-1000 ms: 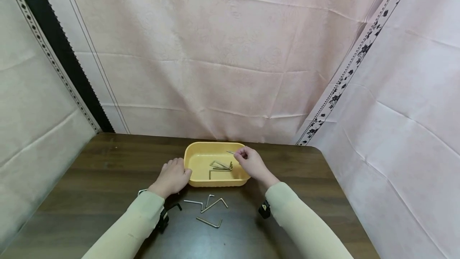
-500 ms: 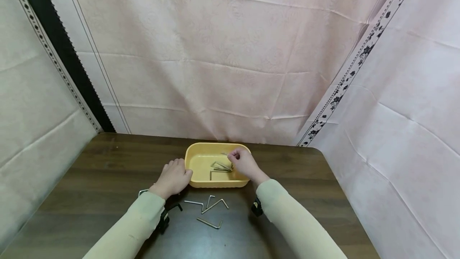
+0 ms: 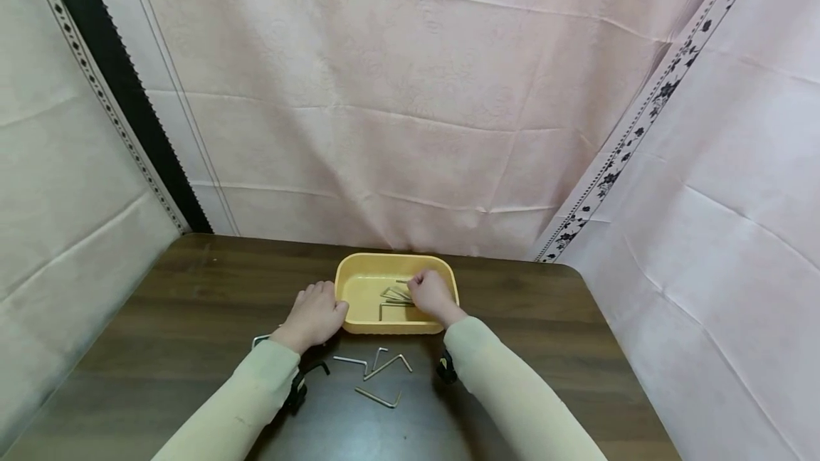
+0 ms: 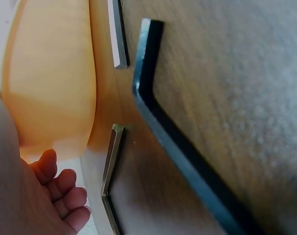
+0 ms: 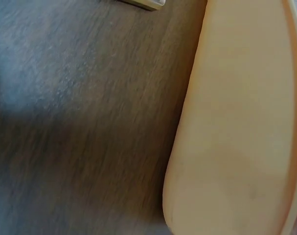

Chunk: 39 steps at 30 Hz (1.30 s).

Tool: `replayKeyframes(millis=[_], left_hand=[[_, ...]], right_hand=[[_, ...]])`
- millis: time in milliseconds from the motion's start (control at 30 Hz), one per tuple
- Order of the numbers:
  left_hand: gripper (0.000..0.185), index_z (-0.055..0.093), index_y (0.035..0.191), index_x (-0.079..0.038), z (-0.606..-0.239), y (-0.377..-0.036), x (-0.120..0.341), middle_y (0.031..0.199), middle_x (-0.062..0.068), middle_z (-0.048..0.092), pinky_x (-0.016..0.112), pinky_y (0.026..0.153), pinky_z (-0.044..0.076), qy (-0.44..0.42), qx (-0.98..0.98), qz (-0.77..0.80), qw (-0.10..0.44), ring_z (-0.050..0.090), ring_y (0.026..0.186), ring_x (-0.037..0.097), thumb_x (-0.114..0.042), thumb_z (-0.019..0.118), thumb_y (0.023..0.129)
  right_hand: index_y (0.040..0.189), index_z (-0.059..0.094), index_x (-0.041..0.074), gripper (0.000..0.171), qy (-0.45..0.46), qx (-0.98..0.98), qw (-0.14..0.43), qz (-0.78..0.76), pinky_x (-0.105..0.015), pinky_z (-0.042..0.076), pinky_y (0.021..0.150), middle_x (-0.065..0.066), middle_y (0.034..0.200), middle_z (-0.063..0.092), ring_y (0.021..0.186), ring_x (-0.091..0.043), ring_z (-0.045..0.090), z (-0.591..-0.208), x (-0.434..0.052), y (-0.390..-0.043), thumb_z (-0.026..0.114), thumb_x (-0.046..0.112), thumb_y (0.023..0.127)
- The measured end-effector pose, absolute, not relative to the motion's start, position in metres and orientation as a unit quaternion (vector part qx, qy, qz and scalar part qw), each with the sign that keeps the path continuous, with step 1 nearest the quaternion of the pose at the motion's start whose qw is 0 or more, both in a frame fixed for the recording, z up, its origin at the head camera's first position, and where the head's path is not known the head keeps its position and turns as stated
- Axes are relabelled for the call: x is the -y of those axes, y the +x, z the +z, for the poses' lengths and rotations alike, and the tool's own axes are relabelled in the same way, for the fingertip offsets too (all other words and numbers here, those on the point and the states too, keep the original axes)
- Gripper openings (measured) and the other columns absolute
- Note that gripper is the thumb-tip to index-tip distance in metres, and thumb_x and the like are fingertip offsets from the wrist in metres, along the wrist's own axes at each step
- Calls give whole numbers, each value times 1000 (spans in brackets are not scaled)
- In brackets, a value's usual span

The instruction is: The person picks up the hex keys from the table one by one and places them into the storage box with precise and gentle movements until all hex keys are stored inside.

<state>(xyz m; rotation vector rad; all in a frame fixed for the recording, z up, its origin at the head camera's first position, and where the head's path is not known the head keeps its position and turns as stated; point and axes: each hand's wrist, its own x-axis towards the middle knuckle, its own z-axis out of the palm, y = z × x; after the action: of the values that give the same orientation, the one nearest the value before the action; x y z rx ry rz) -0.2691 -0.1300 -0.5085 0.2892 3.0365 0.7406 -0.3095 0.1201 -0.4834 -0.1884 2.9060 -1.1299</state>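
The left hand [image 3: 315, 315], fingers loosely curled, rests against the left wall of the shallow yellow plastic tray [image 3: 359, 292], apparently steadying it. The right hand [image 3: 432, 297] reaches inside it, pinching a small metal hex key [image 3: 402, 282] over the keys piled there [image 3: 393, 297]; four more L-shaped hex keys [image 3: 378, 375] lie on the dark wooden table [image 3: 192, 304] just before the tray.

Hex keys beside a yellow tray, left wrist view

The left hand [image 4: 38, 196] fills the lower left, fingers loosely curled beside the yellow tray [image 4: 50, 73] at upper left. On the wooden table [image 4: 236, 98] a dark hex key [image 4: 172, 142] runs diagonally; a lighter hex key [image 4: 109, 171] lies left, a third's end [image 4: 118, 34] at top.
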Motion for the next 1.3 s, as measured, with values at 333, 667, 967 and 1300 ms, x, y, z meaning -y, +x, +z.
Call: replayKeyframes(millis=[333,667,967,1300], left_hand=[[27,51,101,-3,-504,-268,124,87,6,45,41,77,32,94,-968,231,-5,41,83,25,-29,46,93],[28,51,101,-3,-508,-270,128,87,6,46,41,77,32,96,-969,228,-10,41,83,25,-29,45,93],[31,51,103,-1,-509,-267,134,88,7,46,42,77,32,94,-969,229,-15,41,83,27,-29,46,93],[35,52,101,2,-502,-268,132,91,12,46,48,82,35,139,-977,125,-101,43,87,31,-30,49,89]], right_hand=[[51,38,14,42,-55,-946,3,-321,-25,23,40,6,45,30,39,-11,29,-487,-128,-314,51,11,91],[88,61,7,10,-43,-949,-5,-312,-30,43,57,-1,73,60,61,-15,55,-478,-127,-308,55,14,93],[88,61,11,8,-78,-947,-57,-306,-34,47,66,0,79,60,67,-15,55,-467,-130,-298,58,16,92],[92,60,17,14,-173,-917,-94,-347,-28,46,63,9,78,58,69,-9,55,-460,-155,-261,68,28,90]])
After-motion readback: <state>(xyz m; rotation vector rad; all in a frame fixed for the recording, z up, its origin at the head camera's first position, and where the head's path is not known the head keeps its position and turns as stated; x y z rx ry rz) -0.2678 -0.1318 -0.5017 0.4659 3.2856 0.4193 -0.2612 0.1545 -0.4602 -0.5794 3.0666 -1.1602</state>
